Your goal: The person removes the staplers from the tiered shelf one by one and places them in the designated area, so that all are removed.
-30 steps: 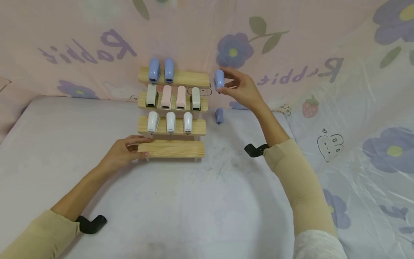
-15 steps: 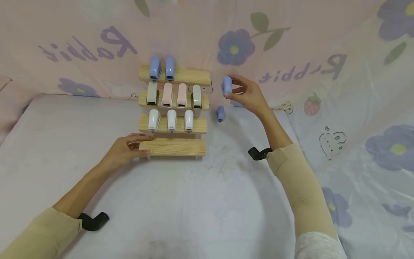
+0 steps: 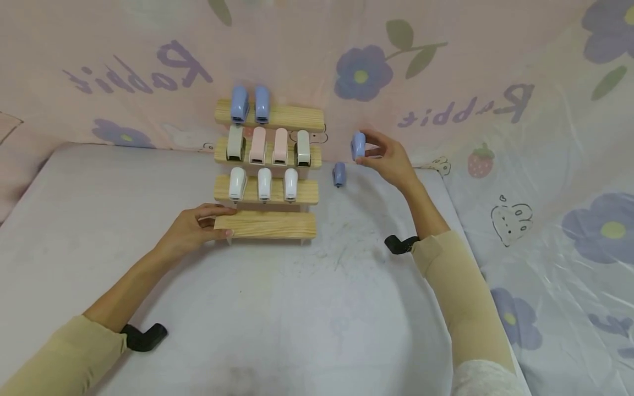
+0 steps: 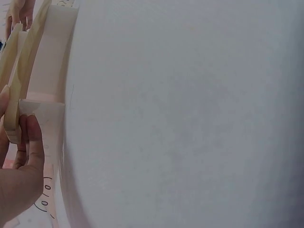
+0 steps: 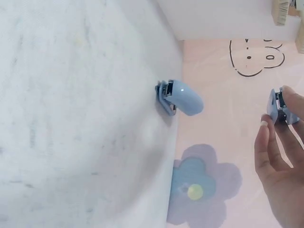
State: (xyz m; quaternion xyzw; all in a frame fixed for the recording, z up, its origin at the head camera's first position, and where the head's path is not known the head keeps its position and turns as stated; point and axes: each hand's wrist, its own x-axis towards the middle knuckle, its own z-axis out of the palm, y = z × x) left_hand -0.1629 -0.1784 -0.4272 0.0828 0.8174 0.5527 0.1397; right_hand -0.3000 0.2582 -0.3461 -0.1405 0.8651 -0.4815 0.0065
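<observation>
My left hand grips the left end of the lowest wooden board of a stepped display rack; in the left wrist view the fingers curl under the board. To the right of the rack, my right hand holds a small blue stapler in the air between thumb and fingertips. A second blue stapler stands on the table below it, apart from the hand. Two blue staplers stand on the left part of the top board.
The second board carries grey-green staplers at its ends and two pink staplers between. Three white staplers stand on the third board. A patterned curtain hangs behind the white-covered table.
My right hand has moved right, away from the top board, and lower, still holding the blue stapler. My left hand keeps its grip on the lowest board.
</observation>
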